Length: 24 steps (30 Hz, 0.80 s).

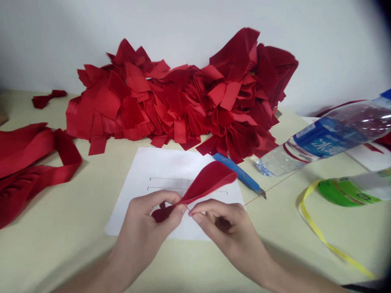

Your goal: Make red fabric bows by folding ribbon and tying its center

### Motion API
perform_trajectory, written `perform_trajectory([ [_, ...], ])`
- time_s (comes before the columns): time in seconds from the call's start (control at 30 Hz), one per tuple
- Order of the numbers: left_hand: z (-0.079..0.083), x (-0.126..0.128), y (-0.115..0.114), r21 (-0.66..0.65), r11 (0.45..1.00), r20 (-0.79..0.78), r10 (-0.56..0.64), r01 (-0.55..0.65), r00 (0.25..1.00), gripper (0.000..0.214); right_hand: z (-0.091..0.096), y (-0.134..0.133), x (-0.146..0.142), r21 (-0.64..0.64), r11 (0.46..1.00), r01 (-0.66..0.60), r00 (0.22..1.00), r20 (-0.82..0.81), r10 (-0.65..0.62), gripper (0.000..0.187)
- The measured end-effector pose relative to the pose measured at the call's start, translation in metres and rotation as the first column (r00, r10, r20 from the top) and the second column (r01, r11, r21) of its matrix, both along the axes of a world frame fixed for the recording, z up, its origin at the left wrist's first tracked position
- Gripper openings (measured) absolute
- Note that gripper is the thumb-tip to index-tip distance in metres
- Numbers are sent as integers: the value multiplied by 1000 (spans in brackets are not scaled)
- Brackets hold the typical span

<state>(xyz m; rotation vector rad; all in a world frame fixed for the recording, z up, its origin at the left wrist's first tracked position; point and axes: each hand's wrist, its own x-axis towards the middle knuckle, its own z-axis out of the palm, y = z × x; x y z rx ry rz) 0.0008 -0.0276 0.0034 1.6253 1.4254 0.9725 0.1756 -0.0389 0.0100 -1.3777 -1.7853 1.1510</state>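
My left hand (143, 224) pinches the narrow base of a red fabric petal (210, 181), and its gathered lower end (161, 213) shows below my fingers. My right hand (226, 230) is close beside it, with thumb and fingertips closed at the same base. A thin thread (271, 188) runs up and right from behind my right hand, and its near end is hidden. Both hands are above a white paper sheet (159, 167) printed with thin black lines.
A large heap of cut red strips (171, 101) lies against the white wall. Long red strips (30, 162) lie at the left. A blue utility knife (238, 171), a lying water bottle (324, 138), yellow ribbon (317, 232) and a green roll (345, 193) are on the right.
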Motion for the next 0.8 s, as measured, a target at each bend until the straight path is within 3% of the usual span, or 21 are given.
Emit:
perform_trajectory([
  [0.1,6,-2,7,-268,961,220,-9,69,975,9,0,3,2,-55,998,-9,998,-66,6,20],
  [0.2,10,-3,12,-467,860,436,22,205,900,12,2,6,3,-107,994,-14,989,-150,-3,20],
  [0.3,10,-4,14,-576,752,587,106,322,802,13,5,9,5,-152,988,-17,975,-221,-17,19],
  [0.4,10,-5,13,-588,708,659,139,391,739,18,6,11,6,-199,979,-50,962,-274,-7,20],
  [0.7,4,-9,9,-520,700,750,101,488,654,22,10,15,7,-201,973,-110,956,-288,49,21],
  [0.8,5,-7,9,-545,662,761,134,514,635,18,8,20,11,-209,961,-184,949,-293,118,21],
])
